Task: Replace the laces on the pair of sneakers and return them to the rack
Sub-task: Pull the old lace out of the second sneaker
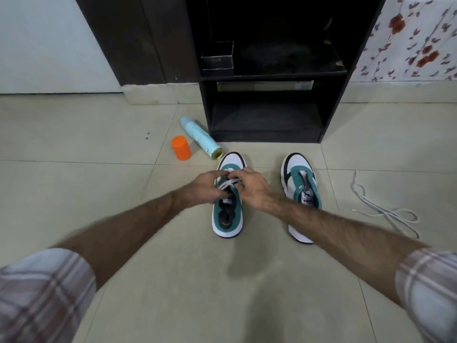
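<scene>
1. The fingers (pixel 223 191) of the left hand (pixel 201 188) curl over the white lace (pixel 226 183) where it crosses the eyelets, apparently pinching it; motion blur hides the exact grip.
2. The right hand (pixel 251 186) meets it from the other side, fingers bent onto the same lace, probably so each hand can pull one end evenly.
3. Both work over the left sneaker (pixel 228 214), which stands on the floor (pixel 123 194) toe toward the rack (pixel 269 115), within easy reach.
4. The right sneaker (pixel 300 194) stands just beside it, parallel and seemingly without a lace.
5. A loose lace (pixel 385 211) lies on the floor further right, likely set aside there.
6. A spray can (pixel 200 137) lies toppled by the rack, with an orange cap (pixel 181 151) upright beside it.
</scene>
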